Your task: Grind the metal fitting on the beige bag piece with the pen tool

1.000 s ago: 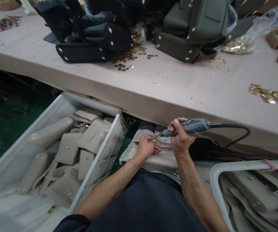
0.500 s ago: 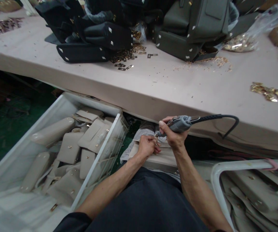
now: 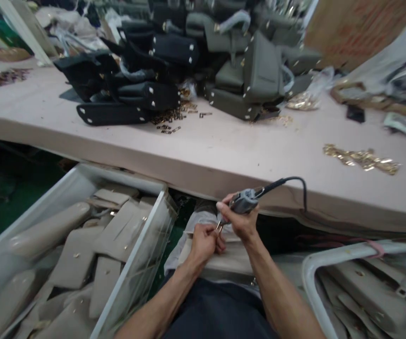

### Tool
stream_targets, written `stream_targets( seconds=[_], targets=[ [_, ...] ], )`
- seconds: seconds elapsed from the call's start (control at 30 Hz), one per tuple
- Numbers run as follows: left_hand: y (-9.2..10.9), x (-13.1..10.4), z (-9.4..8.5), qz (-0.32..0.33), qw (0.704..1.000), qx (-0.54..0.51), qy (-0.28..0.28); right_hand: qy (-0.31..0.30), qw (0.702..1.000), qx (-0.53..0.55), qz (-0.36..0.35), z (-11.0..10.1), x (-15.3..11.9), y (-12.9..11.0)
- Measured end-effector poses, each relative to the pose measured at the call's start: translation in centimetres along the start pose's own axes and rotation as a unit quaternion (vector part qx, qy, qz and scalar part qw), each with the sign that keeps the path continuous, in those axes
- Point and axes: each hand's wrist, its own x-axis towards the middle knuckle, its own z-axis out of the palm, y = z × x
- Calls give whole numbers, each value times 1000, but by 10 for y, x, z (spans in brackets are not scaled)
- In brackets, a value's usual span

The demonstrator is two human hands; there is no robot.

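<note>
Holds a grey power tool in the right hand, with the grip clamped around its body; slopes down to a narrow tip, aimed at the left hand. Pinches a gold-coloured fitting in the left hand, with the grip closed on it, above a beige bag resting across the lap; cannot tell touching from nearly touching between tip and fitting. Trails a black cable from the rear of the tool, arched in front of the tabletop. Contains, at left in a white crate, a heap of beige bags, some with small metal clasps; contains, at right in a white-rimmed container, further beige pieces, packed close together. Carries, on the tabletop, black bags, dark olive bags, a clear plastic bag of shiny metal parts, and loose gold-coloured parts spread toward the right
</note>
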Motion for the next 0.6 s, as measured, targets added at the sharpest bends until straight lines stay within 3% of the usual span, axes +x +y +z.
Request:
stream_targets(
  seconds=[0.17, 0.37, 0.47, 0.6],
  targets=[
    [-18, 15, -3, -5, 1000, 13, -5, -23, 999, -44, 2, 1, 4, -3],
    [-35, 25, 2, -37, 997, 64, 1, -196, 976, -17, 89, -8, 23, -11],
    [-40, 27, 3, -36, 998, 56, 10, -173, 981, 17, 86, -9, 32, -20],
    [-45, 32, 1, -37, 998, 30, 47, -76, 986, 150, 1, -18, 61, -55]
  ],
)
